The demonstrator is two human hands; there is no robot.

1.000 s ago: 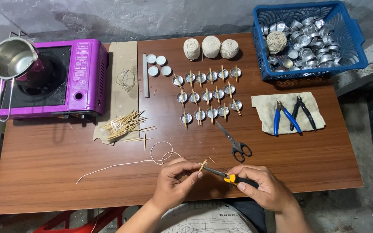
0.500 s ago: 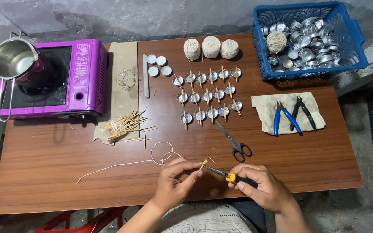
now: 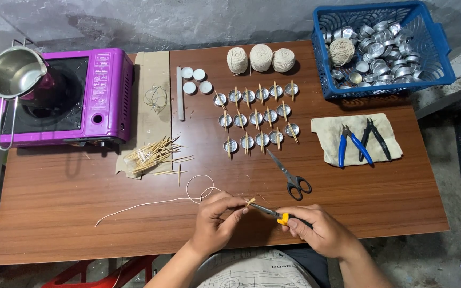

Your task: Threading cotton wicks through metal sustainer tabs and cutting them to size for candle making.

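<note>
My left hand (image 3: pixel 215 222) pinches a short wooden stick (image 3: pixel 250 201) near the table's front edge, with a white wick string (image 3: pixel 150 204) trailing left from it in a loop. My right hand (image 3: pixel 316 230) grips yellow-and-black pliers (image 3: pixel 276 215), whose jaws meet the stick's end. Both hands hover just above the wooden table (image 3: pixel 70 213). Black-handled scissors (image 3: pixel 290 175) lie a little beyond my right hand.
Rows of small metal cups with sticks (image 3: pixel 256 117) fill the middle. Behind them sit twine balls (image 3: pixel 261 57), white candles (image 3: pixel 194 80), a blue basket of cups (image 3: pixel 381 48). A purple stove (image 3: pixel 65 98) with a metal pitcher (image 3: pixel 14 74) stands left; a stick pile (image 3: pixel 153 156) and pliers on cloth (image 3: pixel 356 141) lie nearby.
My right hand and the pliers have shifted slightly left and up toward the stick. The left hand stays nearly where it was.
</note>
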